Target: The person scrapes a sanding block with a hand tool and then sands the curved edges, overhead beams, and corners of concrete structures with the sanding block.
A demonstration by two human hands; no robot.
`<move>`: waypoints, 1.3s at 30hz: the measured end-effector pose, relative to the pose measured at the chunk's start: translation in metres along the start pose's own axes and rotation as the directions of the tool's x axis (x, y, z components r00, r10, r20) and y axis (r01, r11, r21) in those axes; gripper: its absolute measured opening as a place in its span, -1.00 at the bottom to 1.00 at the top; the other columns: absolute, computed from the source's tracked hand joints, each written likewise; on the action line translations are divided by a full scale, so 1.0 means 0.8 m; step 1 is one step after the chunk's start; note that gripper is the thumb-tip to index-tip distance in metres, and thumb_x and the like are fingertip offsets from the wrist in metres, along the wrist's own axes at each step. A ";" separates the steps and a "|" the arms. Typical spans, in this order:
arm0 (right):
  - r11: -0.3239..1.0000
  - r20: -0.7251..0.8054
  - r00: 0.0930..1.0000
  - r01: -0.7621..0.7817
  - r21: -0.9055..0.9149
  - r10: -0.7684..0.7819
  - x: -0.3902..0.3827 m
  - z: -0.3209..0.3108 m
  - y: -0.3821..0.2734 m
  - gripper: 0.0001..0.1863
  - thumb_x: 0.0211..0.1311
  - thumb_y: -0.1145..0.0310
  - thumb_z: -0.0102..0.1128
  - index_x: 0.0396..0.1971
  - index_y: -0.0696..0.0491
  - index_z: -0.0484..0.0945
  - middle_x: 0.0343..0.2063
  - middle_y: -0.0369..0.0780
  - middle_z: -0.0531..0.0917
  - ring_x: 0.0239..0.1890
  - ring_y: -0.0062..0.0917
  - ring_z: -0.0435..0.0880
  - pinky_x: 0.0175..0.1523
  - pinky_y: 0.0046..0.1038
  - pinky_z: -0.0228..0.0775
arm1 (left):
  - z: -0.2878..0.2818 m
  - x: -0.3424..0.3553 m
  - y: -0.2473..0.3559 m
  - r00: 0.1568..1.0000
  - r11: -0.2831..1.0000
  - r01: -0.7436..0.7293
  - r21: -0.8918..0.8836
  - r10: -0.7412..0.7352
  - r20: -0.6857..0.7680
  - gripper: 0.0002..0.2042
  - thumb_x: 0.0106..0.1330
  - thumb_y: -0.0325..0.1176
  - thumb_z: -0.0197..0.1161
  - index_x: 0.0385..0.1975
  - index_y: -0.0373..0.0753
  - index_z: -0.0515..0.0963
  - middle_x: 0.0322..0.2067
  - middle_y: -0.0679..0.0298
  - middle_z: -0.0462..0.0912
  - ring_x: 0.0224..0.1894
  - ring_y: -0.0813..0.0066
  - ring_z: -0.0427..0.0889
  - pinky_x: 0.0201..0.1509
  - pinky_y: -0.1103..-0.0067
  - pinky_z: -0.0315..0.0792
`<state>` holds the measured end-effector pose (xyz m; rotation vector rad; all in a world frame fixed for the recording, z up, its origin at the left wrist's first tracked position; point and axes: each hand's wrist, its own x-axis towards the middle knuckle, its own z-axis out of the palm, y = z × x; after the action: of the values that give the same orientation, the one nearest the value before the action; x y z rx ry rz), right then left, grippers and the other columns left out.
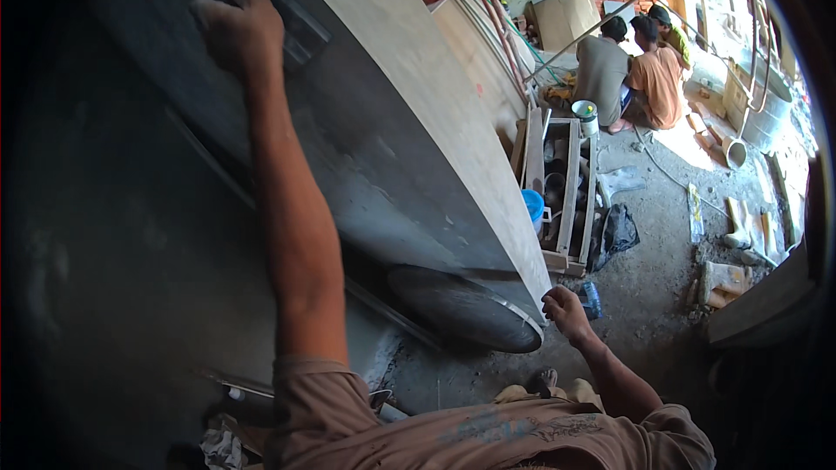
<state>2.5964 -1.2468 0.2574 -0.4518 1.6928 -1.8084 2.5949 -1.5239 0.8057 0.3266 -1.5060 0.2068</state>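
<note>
A flat rectangular float [300,39] is pressed to a dark grey, curved plastered surface [401,174] at upper left, with my closed left hand [239,26] on it and my arm stretched up. A pale band or board [453,157] runs along that surface's right edge. At its lower end my right hand [566,313] has its fingers curled in at the edge; whether they grip it is unclear. A dark oval piece with a light rim [466,313] lies just left of that hand, at the bottom of the surface.
Three people [657,83] crouch at upper right. A wooden crate [575,209] holding containers, a white bucket [585,122] and a black bag [616,235] stand right of the surface. Rubber boots [740,226], a hose and a metal drum [758,109] line the right side. Rods cross overhead.
</note>
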 end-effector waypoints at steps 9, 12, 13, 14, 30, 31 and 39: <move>0.997 -0.045 0.999 0.018 -0.071 -0.021 -0.018 -0.013 0.023 -0.84 0.35 0.42 0.12 -0.28 0.23 0.51 -0.51 -0.21 0.61 -0.46 -0.57 0.59 -0.31 -0.49 0.45 | -0.006 -0.245 0.032 0.994 0.975 -0.103 -0.195 0.108 0.018 -0.59 0.44 -0.32 0.08 0.08 -0.57 0.30 -0.11 -0.27 0.50 -0.07 -0.24 0.57 0.02 0.16 0.46; 0.998 -0.078 0.997 -0.004 -0.062 -0.001 -0.019 -0.013 0.024 -0.84 0.34 0.42 0.12 -0.28 0.23 0.51 -0.51 -0.20 0.61 -0.46 -0.55 0.59 -0.30 -0.47 0.44 | 0.008 -0.076 0.025 0.998 0.990 -0.038 -0.133 0.032 -0.047 -0.50 0.47 -0.15 0.03 0.02 -0.63 0.30 -0.20 -0.32 0.54 -0.11 -0.28 0.59 -0.06 0.11 0.48; 0.999 -0.099 0.995 -0.017 -0.033 0.014 -0.023 -0.015 0.025 -0.84 0.34 0.42 0.12 -0.29 0.24 0.51 -0.51 -0.20 0.61 -0.46 -0.55 0.60 -0.30 -0.47 0.44 | 0.004 -0.028 0.033 1.000 0.999 -0.023 -0.031 0.023 0.008 -0.48 0.50 -0.12 -0.02 0.02 -0.63 0.30 -0.27 -0.27 0.55 -0.15 -0.19 0.62 -0.08 0.16 0.49; 0.999 -0.093 0.996 -0.009 -0.049 0.005 -0.019 -0.019 0.026 -0.84 0.34 0.42 0.12 -0.29 0.24 0.51 -0.49 -0.20 0.61 -0.45 -0.56 0.60 -0.29 -0.47 0.44 | 0.003 -0.001 0.041 0.999 0.997 0.023 -0.075 -0.021 0.024 -0.43 0.50 -0.09 -0.04 0.12 -0.64 0.23 -0.08 -0.35 0.46 0.03 -0.21 0.52 0.09 0.15 0.42; 1.000 -0.163 0.987 -0.007 0.016 0.009 -0.049 -0.051 -0.008 -0.84 0.42 0.38 0.05 -0.31 0.16 0.48 -0.51 -0.29 0.56 -0.48 -0.65 0.47 -0.34 -0.54 0.35 | 0.003 -0.040 0.035 0.962 0.968 0.232 -0.096 -0.214 0.171 -0.40 0.48 -0.07 -0.01 0.09 -0.66 0.26 -0.09 -0.36 0.49 0.00 -0.25 0.57 0.06 0.17 0.50; 1.000 -0.127 0.992 0.019 0.019 -0.016 -0.043 -0.047 -0.019 -0.84 0.42 0.37 0.05 -0.31 0.16 0.48 -0.51 -0.29 0.56 -0.47 -0.64 0.47 -0.33 -0.54 0.35 | -0.014 -0.011 0.034 0.966 0.973 0.219 -0.078 -0.205 0.154 -0.40 0.48 -0.07 -0.01 0.09 -0.66 0.26 -0.09 -0.36 0.49 0.00 -0.25 0.57 0.06 0.17 0.50; 0.990 -0.210 0.976 0.081 0.116 -0.055 -0.047 -0.059 -0.013 -0.85 0.41 0.39 0.05 -0.31 0.16 0.48 -0.49 -0.32 0.53 -0.46 -0.67 0.47 -0.33 -0.56 0.35 | 0.007 -0.315 0.001 0.997 0.980 -0.047 -0.196 0.057 0.044 -0.53 0.47 -0.34 0.02 0.26 -0.51 0.21 0.17 -0.29 0.37 0.23 -0.22 0.41 0.29 0.11 0.32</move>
<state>2.5934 -1.1865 0.2676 -0.2791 1.7057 -2.0578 2.5747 -1.5078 0.5548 0.1369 -1.5710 0.0918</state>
